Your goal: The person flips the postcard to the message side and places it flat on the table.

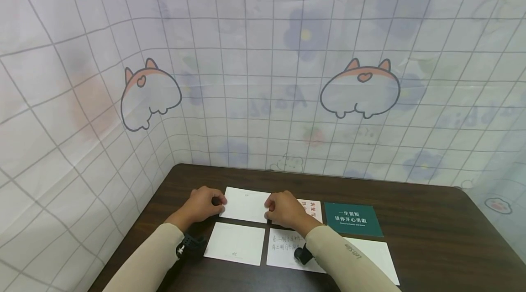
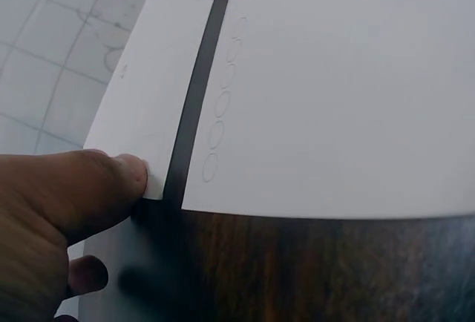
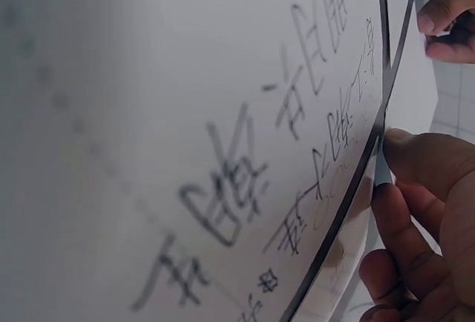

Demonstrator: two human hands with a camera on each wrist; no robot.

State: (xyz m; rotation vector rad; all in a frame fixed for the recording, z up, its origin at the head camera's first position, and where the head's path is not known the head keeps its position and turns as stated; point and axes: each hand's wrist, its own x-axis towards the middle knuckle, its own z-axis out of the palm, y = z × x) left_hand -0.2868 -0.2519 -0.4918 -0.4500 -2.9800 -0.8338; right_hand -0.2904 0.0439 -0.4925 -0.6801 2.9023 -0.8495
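A white card (image 1: 245, 205) lies in the back row on the table, between both hands. My left hand (image 1: 204, 204) pinches its left edge; in the left wrist view the thumb (image 2: 122, 177) rests on a corner. At its right edge my right hand (image 1: 285, 209) holds the card between thumb and index finger, as the right wrist view shows. Directly in front lies another white card (image 1: 235, 242), with a narrow dark gap between the two. A handwritten card (image 3: 223, 159) sits below my right forearm, which hides part of it.
Right of the right hand are a pale card with red characters (image 1: 312, 209), partly covered, and a dark green card (image 1: 352, 220) with white lettering. A white card (image 1: 376, 255) lies at front right. The brown table (image 1: 435, 228) meets a grid-patterned curtain (image 1: 271, 100).
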